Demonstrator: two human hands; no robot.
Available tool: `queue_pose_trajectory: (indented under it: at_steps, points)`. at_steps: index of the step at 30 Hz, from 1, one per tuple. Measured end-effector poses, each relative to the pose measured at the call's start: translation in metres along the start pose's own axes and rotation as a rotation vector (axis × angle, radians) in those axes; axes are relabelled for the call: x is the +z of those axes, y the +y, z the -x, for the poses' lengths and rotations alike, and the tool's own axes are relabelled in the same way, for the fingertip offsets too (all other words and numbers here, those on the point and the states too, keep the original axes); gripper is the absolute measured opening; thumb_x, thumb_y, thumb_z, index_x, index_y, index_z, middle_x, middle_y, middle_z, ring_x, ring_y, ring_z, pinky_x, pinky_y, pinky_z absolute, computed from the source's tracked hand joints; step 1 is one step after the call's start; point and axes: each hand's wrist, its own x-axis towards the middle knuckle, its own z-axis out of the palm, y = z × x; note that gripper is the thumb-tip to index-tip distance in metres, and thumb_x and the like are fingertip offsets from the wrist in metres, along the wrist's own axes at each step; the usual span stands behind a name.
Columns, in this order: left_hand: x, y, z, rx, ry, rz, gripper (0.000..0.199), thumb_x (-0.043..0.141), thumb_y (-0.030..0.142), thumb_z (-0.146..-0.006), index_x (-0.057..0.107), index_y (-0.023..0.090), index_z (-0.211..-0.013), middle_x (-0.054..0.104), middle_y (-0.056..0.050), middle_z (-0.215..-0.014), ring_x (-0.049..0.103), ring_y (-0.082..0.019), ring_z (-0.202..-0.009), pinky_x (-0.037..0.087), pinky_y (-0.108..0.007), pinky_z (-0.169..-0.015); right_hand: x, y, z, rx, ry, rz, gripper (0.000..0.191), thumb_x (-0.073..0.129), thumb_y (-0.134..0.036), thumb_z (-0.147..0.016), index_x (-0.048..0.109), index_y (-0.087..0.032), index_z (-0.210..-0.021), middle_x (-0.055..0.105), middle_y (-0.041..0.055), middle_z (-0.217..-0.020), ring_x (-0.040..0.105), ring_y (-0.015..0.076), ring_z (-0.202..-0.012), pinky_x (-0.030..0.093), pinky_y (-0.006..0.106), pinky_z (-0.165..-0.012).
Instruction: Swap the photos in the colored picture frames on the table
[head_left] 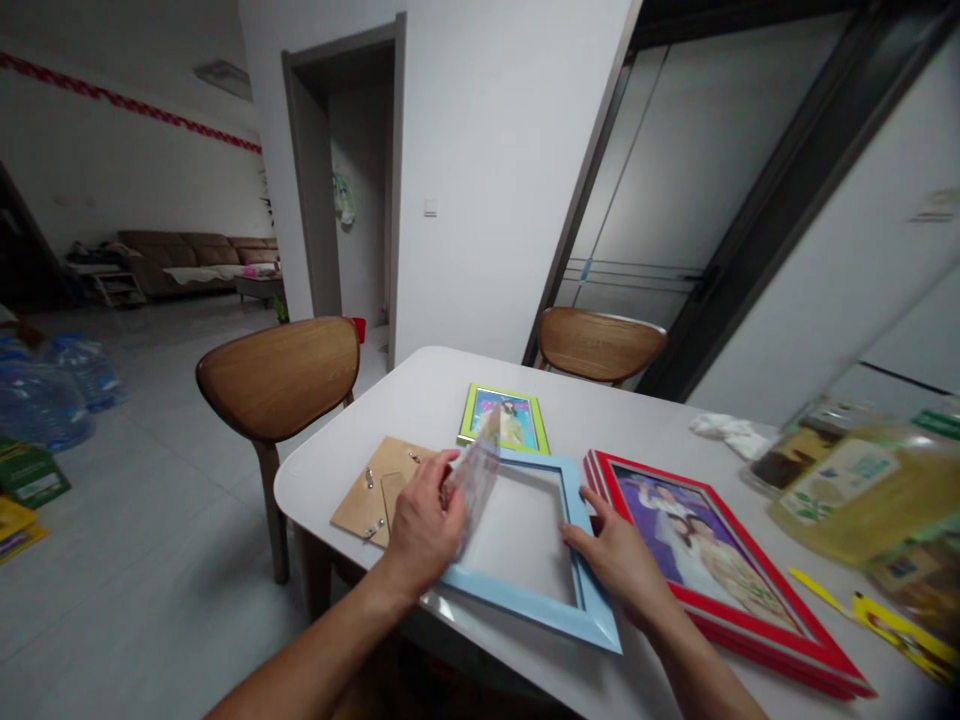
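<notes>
The left hand (424, 527) stands at the left inner edge of a light blue picture frame (525, 600), its fingers (450, 470) pinched together on a transparent pane (476, 482), glass or plastic, I cannot tell which. The pane is tilted up off the frame and partly blurred. The right hand (615, 562) lies flat and open beside the frame's right side, its fingers (589, 520) apart and touching that edge.

The blue frame lies face up near the bench's (600, 420) front edge, one corner overhanging it at lower centre. Just left of it lies a wooden backing board (375, 490) with metal clips, close to the bench's rounded left edge. Above, at top centre of the bench, a lime green frame (502, 420) holds a photo and nearly touches the blue frame. To the right, stacked red frames (720, 630) almost touch the right hand and leave little room on that side.

Bare bench lies above the red frames, toward a crumpled tissue (727, 435). A blurred bottle of yellow oil (847, 490) stands at the right edge of the view.
</notes>
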Motion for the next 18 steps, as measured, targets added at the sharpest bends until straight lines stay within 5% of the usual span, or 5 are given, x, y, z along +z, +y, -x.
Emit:
queue_pose_trajectory:
  at_steps: [6, 12, 18]
  points:
    - [-0.019, -0.046, 0.014, -0.237, 0.023, -0.141, 0.032, 0.045, 0.017, -0.073, 0.046, 0.018, -0.105, 0.058, -0.005, -0.101, 0.055, -0.020, -0.090, 0.042, -0.030, -0.078, 0.012, 0.006, 0.000, -0.080, 0.017, 0.345, 0.054, 0.038, -0.025, -0.073, 0.037, -0.003, -0.122, 0.054, 0.0186, -0.109, 0.054, 0.0245, -0.095, 0.039, 0.034, -0.081]
    - [-0.025, -0.054, 0.034, -0.181, -0.136, -0.358, 0.027, 0.046, 0.030, -0.077, 0.052, 0.021, -0.101, 0.062, -0.004, -0.094, 0.057, -0.022, -0.086, 0.041, -0.031, -0.074, 0.019, 0.012, 0.004, -0.099, 0.048, 0.423, 0.049, 0.036, -0.023, -0.074, 0.043, -0.001, -0.117, 0.055, 0.0192, -0.108, 0.052, 0.0246, -0.098, 0.038, 0.034, -0.085]
    - [-0.028, -0.054, 0.038, -0.115, -0.175, -0.492, 0.025, 0.045, 0.032, -0.078, 0.055, 0.019, -0.098, 0.063, -0.005, -0.091, 0.056, -0.022, -0.084, 0.038, -0.034, -0.075, 0.020, 0.011, 0.008, -0.103, 0.051, 0.415, 0.047, 0.036, -0.023, -0.074, 0.046, 0.000, -0.114, 0.054, 0.0186, -0.111, 0.052, 0.0236, -0.098, 0.038, 0.033, -0.085]
